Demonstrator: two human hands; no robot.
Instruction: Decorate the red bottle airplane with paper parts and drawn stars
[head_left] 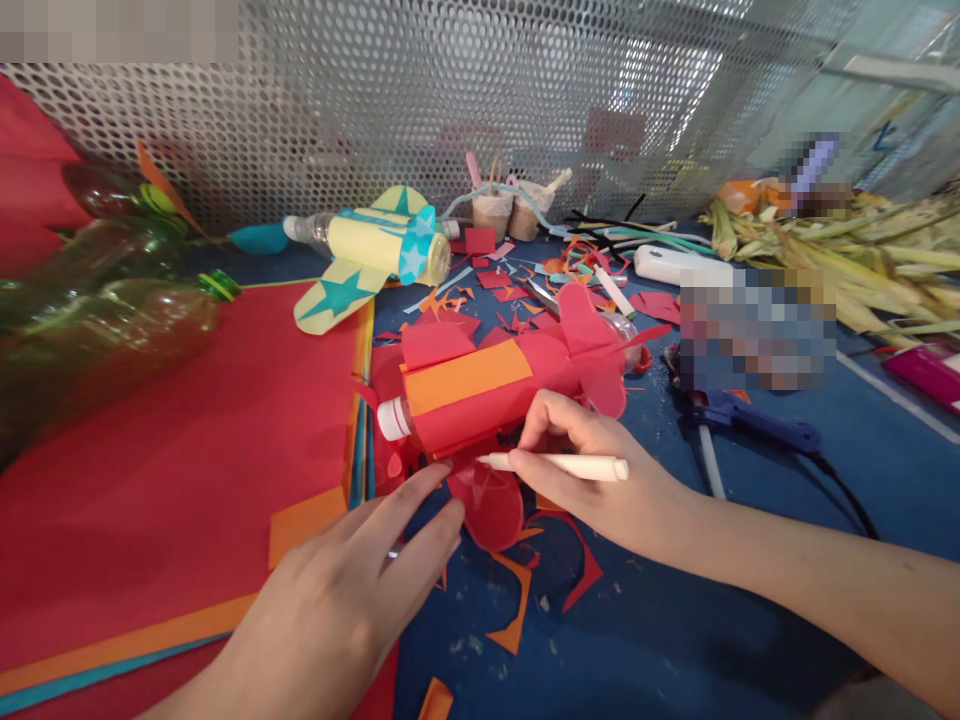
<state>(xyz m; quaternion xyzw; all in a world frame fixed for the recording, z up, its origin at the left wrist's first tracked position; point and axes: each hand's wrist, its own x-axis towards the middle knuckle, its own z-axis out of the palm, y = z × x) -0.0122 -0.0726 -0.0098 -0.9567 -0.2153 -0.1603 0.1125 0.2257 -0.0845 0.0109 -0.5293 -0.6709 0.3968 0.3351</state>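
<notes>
A toy plane [487, 405] made of a plastic bottle wrapped in red paper lies before me, its white cap [393, 420] pointing left. An orange paper strip [469, 375] runs along its top. My right hand [645, 505] grips a slim white marker [589, 467], the tip at the near red wing [491, 510]. Faint lines of a star show on that wing. With fingers stretched out, my left hand [337, 590] rests its fingertips by the wing's left edge. Whether they press on the wing or only lie beside it is hard to tell.
Stacked coloured paper [187, 450] and green bottles [127, 330] lie left. A yellow bottle plane [360, 245] with blue stars stands behind. Paper scraps [517, 610] litter the blue table. Right are a blue glue gun [765, 418] with its cord and dry husks [847, 250].
</notes>
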